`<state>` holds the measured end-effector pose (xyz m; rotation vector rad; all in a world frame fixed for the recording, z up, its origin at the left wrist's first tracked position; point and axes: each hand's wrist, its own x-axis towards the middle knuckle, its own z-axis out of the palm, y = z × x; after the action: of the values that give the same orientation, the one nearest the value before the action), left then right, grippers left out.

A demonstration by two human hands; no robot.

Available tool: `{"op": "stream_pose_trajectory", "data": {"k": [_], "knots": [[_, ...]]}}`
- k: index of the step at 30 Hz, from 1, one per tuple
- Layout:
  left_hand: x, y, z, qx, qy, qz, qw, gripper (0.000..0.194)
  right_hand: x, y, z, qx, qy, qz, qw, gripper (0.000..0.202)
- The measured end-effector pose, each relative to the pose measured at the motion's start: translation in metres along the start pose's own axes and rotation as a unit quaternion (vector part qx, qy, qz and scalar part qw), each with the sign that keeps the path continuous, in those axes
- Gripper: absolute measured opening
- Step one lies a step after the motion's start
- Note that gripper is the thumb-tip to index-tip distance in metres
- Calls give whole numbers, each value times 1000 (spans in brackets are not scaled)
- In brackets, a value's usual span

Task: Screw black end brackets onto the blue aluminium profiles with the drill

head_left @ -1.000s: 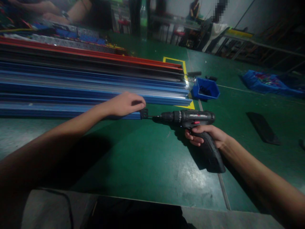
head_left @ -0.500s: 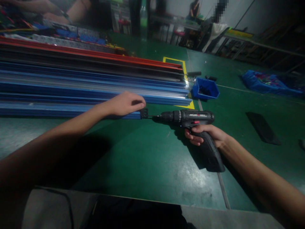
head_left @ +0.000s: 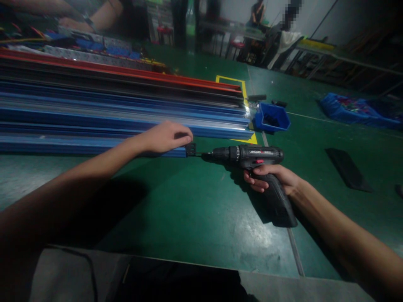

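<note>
My right hand (head_left: 267, 176) is wrapped round the handle of a black cordless drill (head_left: 258, 154), which lies level and points left. Its thin bit reaches a small black end piece (head_left: 190, 149) at the right end of the nearest blue profile (head_left: 178, 152). Over that same end rests my left hand (head_left: 168, 136), fingers curled round the profile and thumb near the black piece. The undersides of its fingers are hidden. More long blue profiles (head_left: 220, 126) lie parallel just behind.
Behind the blue profiles lie black ones and a red profile (head_left: 189, 79). A blue bin (head_left: 272, 117) stands past their ends. A dark flat piece (head_left: 348, 168) lies at right. Another person's arms (head_left: 103, 16) are at upper left.
</note>
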<state>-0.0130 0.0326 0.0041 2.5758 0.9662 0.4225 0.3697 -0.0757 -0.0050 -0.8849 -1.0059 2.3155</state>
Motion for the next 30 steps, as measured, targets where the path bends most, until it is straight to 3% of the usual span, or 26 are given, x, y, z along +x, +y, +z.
{"op": "stream_pose_trajectory", "data": {"k": [30], "knots": [[0,-1,0,-3,-2,2,1000,44,0,1,-4,5,-14,0,1000,19]]}}
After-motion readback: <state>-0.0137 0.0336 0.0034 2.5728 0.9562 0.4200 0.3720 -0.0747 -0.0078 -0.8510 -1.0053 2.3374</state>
